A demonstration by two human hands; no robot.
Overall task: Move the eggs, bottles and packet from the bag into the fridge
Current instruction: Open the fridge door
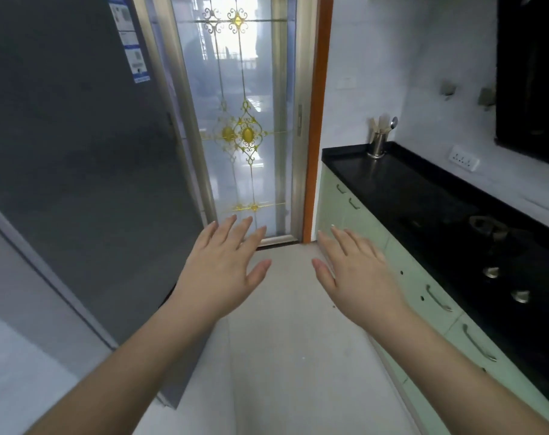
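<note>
My left hand and my right hand are both stretched out in front of me, palms down, fingers spread, holding nothing. They hover over the pale floor in the middle of the view. The tall grey fridge stands at the left, its doors shut, just left of my left hand. No bag, eggs, bottles or packet are in view.
A glass door with gold ornament stands straight ahead, framed in orange wood. At the right runs a black countertop with a gas hob, a steel utensil holder and green cabinets below.
</note>
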